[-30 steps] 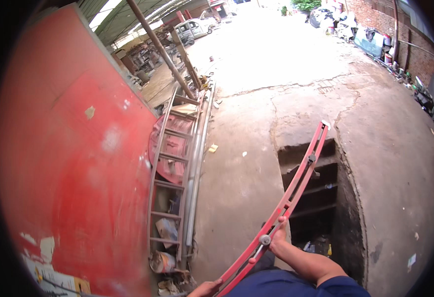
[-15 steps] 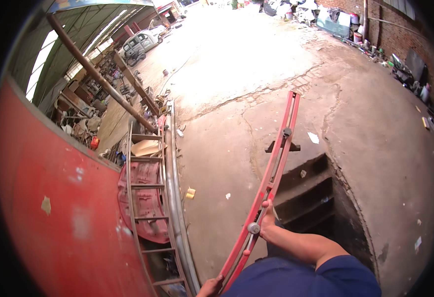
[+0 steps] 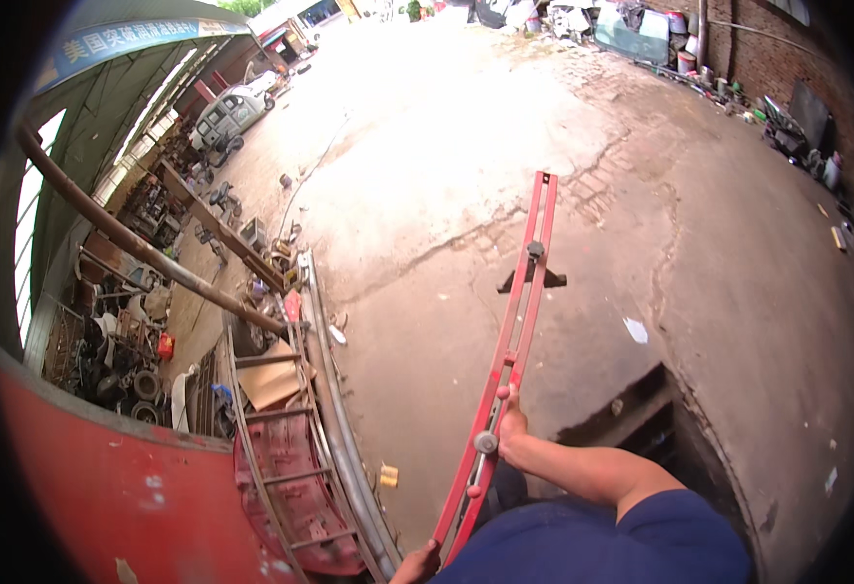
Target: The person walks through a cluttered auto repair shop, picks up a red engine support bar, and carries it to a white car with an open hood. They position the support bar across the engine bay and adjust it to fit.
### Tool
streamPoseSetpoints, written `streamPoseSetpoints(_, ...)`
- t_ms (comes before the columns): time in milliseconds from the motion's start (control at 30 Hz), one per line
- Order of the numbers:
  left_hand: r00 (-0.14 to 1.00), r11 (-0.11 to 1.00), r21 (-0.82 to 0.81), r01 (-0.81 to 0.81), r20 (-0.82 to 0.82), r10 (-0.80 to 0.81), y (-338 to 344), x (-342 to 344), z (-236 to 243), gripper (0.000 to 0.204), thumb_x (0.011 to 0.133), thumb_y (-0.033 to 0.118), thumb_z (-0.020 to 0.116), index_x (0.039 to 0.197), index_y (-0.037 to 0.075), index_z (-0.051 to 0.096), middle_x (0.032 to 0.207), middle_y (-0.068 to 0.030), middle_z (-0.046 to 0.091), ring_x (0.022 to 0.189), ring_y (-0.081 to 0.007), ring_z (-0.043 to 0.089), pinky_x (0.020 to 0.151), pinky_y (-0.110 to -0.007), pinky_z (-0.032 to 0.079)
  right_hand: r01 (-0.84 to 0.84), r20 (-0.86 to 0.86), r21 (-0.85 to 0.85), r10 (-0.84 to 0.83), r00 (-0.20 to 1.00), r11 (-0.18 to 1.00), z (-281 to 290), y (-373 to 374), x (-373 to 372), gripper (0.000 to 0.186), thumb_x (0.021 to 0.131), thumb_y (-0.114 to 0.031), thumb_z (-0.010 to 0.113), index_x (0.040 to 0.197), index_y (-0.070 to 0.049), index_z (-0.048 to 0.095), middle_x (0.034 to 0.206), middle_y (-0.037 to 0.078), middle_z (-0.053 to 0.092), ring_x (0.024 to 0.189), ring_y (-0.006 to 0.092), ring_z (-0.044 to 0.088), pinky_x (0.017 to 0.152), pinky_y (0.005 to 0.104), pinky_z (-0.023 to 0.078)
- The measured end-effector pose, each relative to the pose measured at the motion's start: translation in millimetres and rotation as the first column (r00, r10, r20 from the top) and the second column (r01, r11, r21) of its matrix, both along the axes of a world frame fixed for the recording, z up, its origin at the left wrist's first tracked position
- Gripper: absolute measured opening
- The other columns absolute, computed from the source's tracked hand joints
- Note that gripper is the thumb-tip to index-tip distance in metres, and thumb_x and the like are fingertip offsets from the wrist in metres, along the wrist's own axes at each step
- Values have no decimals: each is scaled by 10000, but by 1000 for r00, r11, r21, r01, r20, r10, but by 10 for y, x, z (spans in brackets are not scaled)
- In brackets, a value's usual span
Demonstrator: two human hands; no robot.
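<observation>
The left hand (image 3: 420, 563) grasped one long, red, slotted metal bar (image 3: 511, 358) low down, the right hand (image 3: 513, 420) gripping higher, beside the upper of two red, round knobs (image 3: 503, 392); it slanted above a cracked, brown-grey concrete floor (image 3: 446, 341) near one dark, stepped pit (image 3: 655, 419), one rough brick wall (image 3: 787, 73) far right

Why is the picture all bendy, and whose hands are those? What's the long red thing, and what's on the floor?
No robot here: those are a person's bare hands. A camera worn on the head looks down, and its wide lens makes straight edges bend. The right hand grips a long red frame with two rails and knobs; the left hand holds it lower down. I can't tell its proper name. On the floor lies a yellow scrap, and a dark pit opens to the right. On the left, a red panel shows between a ladder's rungs.
</observation>
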State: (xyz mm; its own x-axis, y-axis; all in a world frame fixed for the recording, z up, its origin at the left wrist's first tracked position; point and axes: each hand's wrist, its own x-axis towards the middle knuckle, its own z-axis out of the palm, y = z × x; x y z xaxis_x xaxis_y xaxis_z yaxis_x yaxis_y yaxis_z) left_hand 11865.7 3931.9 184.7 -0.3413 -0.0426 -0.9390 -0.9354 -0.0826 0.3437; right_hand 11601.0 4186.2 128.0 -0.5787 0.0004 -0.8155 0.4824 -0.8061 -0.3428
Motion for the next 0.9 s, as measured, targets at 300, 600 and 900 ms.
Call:
streamPoseSetpoints(300,967,968,-23,251,-49,-252,-257,-3083,-474,579,866,668,614,706,116,543,625,24,448,549,-113,394,513,-309,292,61,60,54,-65,996,997,-406,-131,-2672,741,877,-743,489,1130,-57,607,1047,127,659,953,257,652,856,436,535)
streamPoseSetpoints(600,903,901,-99,423,-42,-428,-337,-6181,-633,591,870,675,602,694,114,549,624,19,455,553,-117,401,516,-310,299,204,-61,-47,-207,976,978,-401,-310,-5164,612,829,-771,526,876,-161,549,782,50,556,706,223,583,642,416,519)
streamPoseSetpoints(900,911,905,-128,405,-35,-412,-289,-9191,-931,603,873,683,590,682,112,554,623,14,461,557,-122,408,520,-312,306,102,116,32,-105,988,994,-1040,-220,-8006,666,831,-761,536,956,-112,615,836,55,614,773,205,604,723,405,525)
